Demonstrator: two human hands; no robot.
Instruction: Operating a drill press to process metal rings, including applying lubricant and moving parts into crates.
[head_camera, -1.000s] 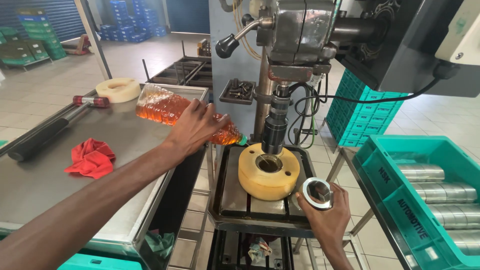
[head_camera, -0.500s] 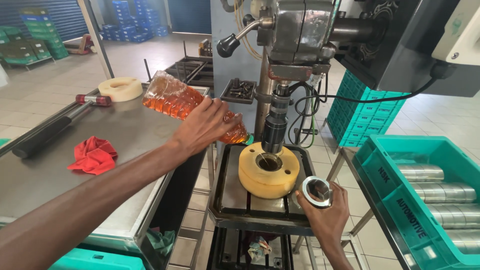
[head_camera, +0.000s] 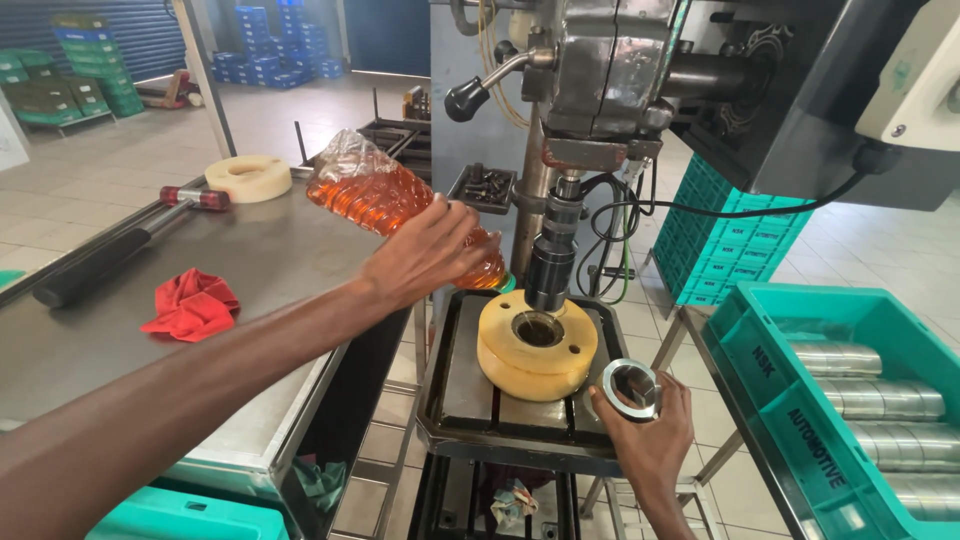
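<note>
— Bottle (head_camera: 400, 205) of amber oil first: where is it, and who has it?

— It hangs tilted over the press table (head_camera: 455, 400), neck down toward the yellow ring block (head_camera: 537, 345), base up over the steel bench (head_camera: 250, 270). The left hand (head_camera: 425, 255) wraps its lower body, fingers (head_camera: 455, 225) curled round the ribbed plastic

— How would you say it handles?

— Soft, thin-walled plastic, I'd judge; squeeze hard and it buckles. It looks mostly full, so fairly heavy, and any oil on the skin makes it slippery. The ribbed middle, where the hand already sits, seems the surest hold

— And the other hand?

— The right hand (head_camera: 650, 430) holds a shiny metal ring (head_camera: 632, 387) at the front right corner of the table, fingers cupped under and round it. Stiff, dense, smooth, so also likely to slip if oily

— What surrounds the block?

— A dark spindle (head_camera: 550, 265) comes straight down over its centre hole, very close above it. The bottle's mouth sits just beside that spindle, so there's little room there. A black-knobbed lever (head_camera: 470, 98) sticks out above the bottle

— Further out?

— A red rag (head_camera: 192, 305), a long dark bar (head_camera: 95, 262), a red-handled tool (head_camera: 195, 197) and a second pale ring (head_camera: 248, 177) lie on the bench. To the right, a teal crate (head_camera: 800, 370) holds steel cylinders (head_camera: 880, 400); more teal crates (head_camera: 720, 240) stack behind
</note>
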